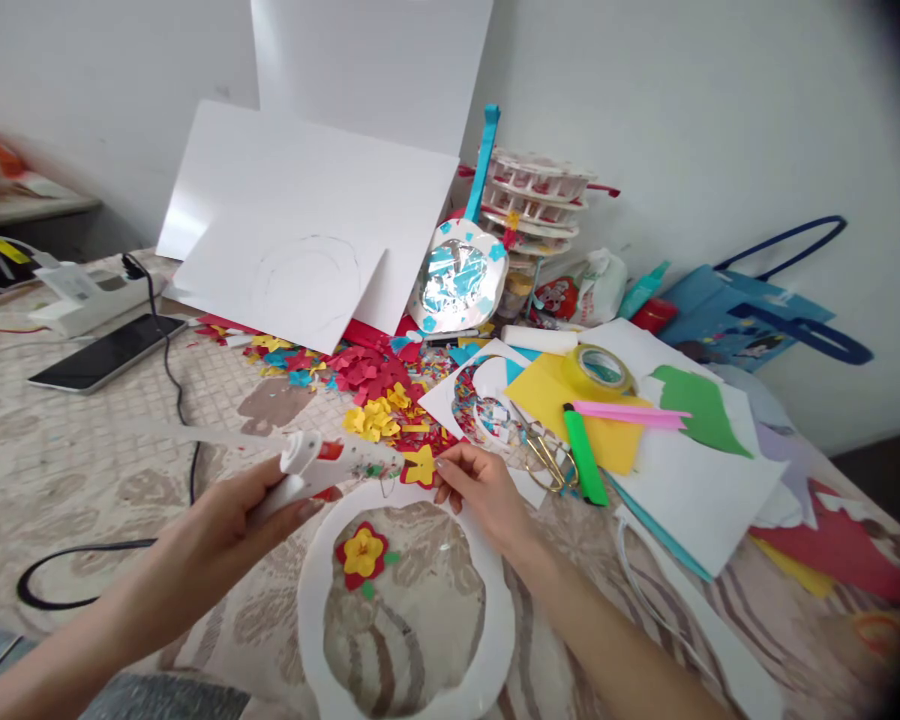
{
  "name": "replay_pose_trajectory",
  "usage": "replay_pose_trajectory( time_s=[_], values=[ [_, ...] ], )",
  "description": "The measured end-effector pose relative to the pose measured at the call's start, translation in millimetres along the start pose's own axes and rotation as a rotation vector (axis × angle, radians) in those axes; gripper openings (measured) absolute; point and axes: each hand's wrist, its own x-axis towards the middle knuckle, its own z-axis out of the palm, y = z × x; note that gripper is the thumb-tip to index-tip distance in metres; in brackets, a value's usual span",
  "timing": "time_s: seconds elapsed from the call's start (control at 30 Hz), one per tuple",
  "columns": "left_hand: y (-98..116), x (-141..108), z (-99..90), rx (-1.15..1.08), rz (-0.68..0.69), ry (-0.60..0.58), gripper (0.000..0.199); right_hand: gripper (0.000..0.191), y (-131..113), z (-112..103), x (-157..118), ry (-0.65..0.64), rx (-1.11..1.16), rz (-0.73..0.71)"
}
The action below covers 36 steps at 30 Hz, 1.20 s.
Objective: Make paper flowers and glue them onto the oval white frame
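My left hand [247, 525] is wrapped round a white hot glue gun [337, 468] with a red patch and smears on its nozzle end. The nozzle points right, close to a yellow and red paper flower [419, 466]. My right hand [476, 485] pinches that flower at its right edge, over the top of a white scalloped paper ring [499, 620]. Inside the ring, a finished-looking flower [363, 554] of red and yellow layers lies with small green pieces beside it. A glue stick [217, 434] sticks out behind the gun.
Loose yellow flowers [375, 418] and red flowers [364, 370] lie in a heap beyond the ring. Gold scissors [544, 455], a green marker [583, 455], yellow tape [598, 369] and paper sheets spread to the right. A phone [109, 352] and black cable [166, 360] are left.
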Motion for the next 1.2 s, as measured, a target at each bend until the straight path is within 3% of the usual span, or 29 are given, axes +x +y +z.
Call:
replay_pose_trajectory(
  time_s=[0.23,0.53,0.73,0.9,1.2],
  values=[
    [7.5,1.4,9.0,0.138,0.214,0.022,0.036,0.025,-4.4,1.0,-0.6,0.005,-0.012,0.005],
    [18.7,2.5,11.8,0.183,0.231,-0.051,0.034,0.025,-1.7,0.0,-0.2,-0.003,-0.02,-0.01],
    [25.4,5.2,12.3,0.197,0.353,-0.041,0.028,0.025,-1.2,0.1,0.3,-0.004,-0.028,-0.025],
    [23.8,4.8,15.9,0.236,0.482,-0.022,0.026,0.024,-1.0,-1.1,1.1,-0.008,-0.03,-0.041],
    [12.2,-2.0,13.1,0.299,0.535,0.02,0.024,0.023,1.6,-3.0,0.9,-0.008,-0.044,-0.048]
  ],
)
